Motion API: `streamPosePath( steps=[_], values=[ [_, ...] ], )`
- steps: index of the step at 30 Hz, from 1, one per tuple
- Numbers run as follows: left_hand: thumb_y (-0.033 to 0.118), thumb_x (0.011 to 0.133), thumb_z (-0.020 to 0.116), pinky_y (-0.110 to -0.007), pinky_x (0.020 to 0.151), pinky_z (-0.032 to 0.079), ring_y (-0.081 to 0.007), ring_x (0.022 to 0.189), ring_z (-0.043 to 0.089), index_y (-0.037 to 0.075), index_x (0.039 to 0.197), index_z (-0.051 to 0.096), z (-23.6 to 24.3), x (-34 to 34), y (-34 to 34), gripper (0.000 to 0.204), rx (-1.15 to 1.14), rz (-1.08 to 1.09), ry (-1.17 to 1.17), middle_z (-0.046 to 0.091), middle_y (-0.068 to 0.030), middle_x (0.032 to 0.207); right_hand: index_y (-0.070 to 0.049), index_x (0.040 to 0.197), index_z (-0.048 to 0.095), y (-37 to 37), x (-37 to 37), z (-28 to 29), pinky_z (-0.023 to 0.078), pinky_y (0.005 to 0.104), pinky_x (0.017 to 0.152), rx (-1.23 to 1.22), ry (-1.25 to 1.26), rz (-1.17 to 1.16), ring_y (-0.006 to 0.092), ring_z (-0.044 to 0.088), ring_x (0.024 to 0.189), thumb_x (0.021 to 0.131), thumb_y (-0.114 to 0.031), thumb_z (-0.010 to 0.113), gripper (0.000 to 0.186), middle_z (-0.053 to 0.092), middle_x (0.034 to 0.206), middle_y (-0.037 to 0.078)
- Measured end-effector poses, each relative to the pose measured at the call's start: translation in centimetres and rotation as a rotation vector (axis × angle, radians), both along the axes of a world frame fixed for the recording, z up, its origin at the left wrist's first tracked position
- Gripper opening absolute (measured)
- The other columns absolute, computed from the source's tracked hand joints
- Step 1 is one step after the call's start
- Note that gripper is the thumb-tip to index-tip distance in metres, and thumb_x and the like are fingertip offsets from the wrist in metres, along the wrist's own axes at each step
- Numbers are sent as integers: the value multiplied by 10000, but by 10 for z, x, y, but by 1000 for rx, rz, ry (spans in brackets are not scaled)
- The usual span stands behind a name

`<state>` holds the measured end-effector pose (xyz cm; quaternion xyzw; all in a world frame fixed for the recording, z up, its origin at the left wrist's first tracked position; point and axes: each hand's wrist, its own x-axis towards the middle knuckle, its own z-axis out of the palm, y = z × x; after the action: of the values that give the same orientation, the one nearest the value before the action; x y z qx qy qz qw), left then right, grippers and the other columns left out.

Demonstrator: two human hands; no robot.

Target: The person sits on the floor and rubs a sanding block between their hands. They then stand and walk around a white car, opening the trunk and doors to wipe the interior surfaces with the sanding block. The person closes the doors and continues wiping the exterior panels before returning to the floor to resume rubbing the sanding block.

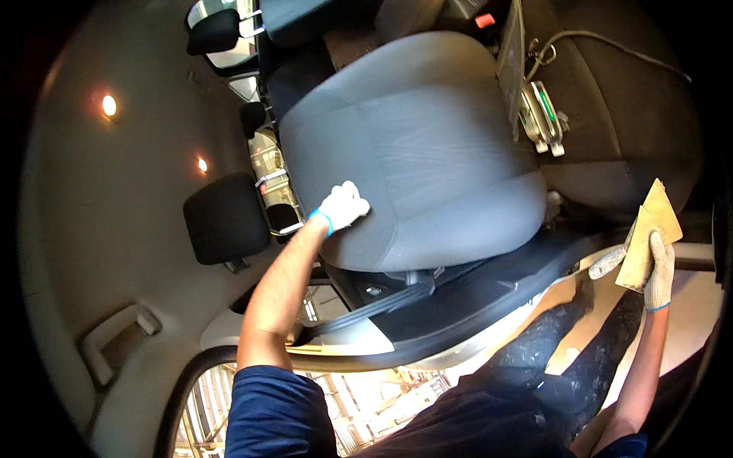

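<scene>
A grey fabric car seat fills the middle of the head view. Against its left part rests my left hand, in a white knit glove with a blue cuff. Its fingers are curled in, and whatever may be inside them is hidden. Low on the right, my right hand, also gloved, grips a stiff yellowish-tan folded sheet. The thumb lies over its face, and one corner points up. The sheet's exact kind is unclear. Beside it, a worn whitish shoe tip shows.
A silver device with a green stripe and a cable lie on the dark surface at right. A black headrest and a grab handle are at left. The dark door sill runs below the seat, near a seat belt.
</scene>
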<state>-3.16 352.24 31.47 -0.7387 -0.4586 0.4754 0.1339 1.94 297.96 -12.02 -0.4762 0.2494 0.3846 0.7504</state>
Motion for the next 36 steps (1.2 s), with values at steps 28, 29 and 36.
streamPosePath(
  steps=[28, 29, 36],
  values=[
    [447, 1006, 322, -480, 1019, 446, -439, 1192, 590, 34, 1234, 643, -304, -11, -551, 571, -1362, -333, -236, 623, -288, 1271, 22, 1335, 597, -155, -178, 145, 511, 302, 931, -437, -73, -617, 144, 625, 1055, 994, -299, 644, 471, 657, 1224, 60],
    [399, 1027, 302, -484, 980, 457, -459, 1152, 594, 30, 1204, 581, -310, -41, -553, 496, -1443, -337, -326, 642, -295, 1199, 22, 1338, 596, -161, -188, 150, 512, 306, 932, -427, -52, -634, 148, 626, 1057, 996, -301, 639, 473, 658, 1227, 63],
    [381, 984, 609, -382, 973, 487, -271, 1088, 657, -52, 1246, 633, -297, -230, -542, 506, -1622, 391, -354, 702, -193, 1186, 36, 1358, 573, -174, -316, 177, 469, 348, 1020, -379, 65, -145, 208, 596, 1166, 1007, -416, 586, 572, 640, 1280, 125]
  ],
)
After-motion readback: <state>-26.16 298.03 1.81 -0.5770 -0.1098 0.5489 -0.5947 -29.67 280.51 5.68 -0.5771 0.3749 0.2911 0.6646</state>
